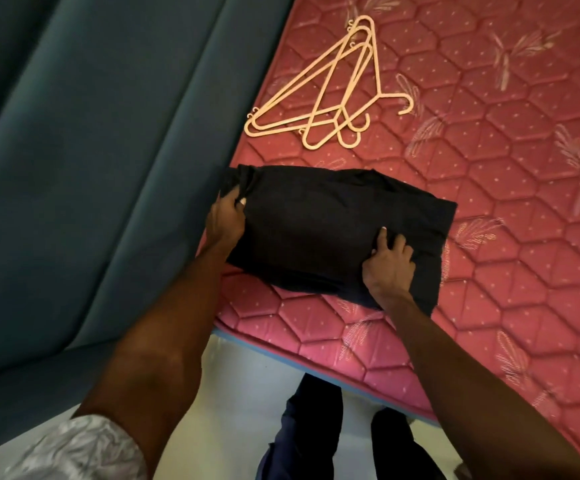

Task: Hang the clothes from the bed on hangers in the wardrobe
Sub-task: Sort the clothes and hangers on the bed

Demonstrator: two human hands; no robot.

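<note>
A folded black garment (pixel 323 230) lies on the pink quilted mattress (pixel 510 209), close to its near left corner. My left hand (pixel 226 220) grips the garment's left edge, thumb on top of the cloth. At the garment's near right part, my right hand (pixel 389 265) pinches the fabric with curled fingers. Beyond the garment, a loose pile of several pale plastic hangers (pixel 330 95) rests flat on the mattress. No wardrobe is in view.
A padded blue-grey headboard or panel (pixel 101 150) runs along the mattress's left side. The pale floor (pixel 247 393) and my dark-trousered legs (pixel 316 427) show below the mattress edge. Bare mattress stretches to the right.
</note>
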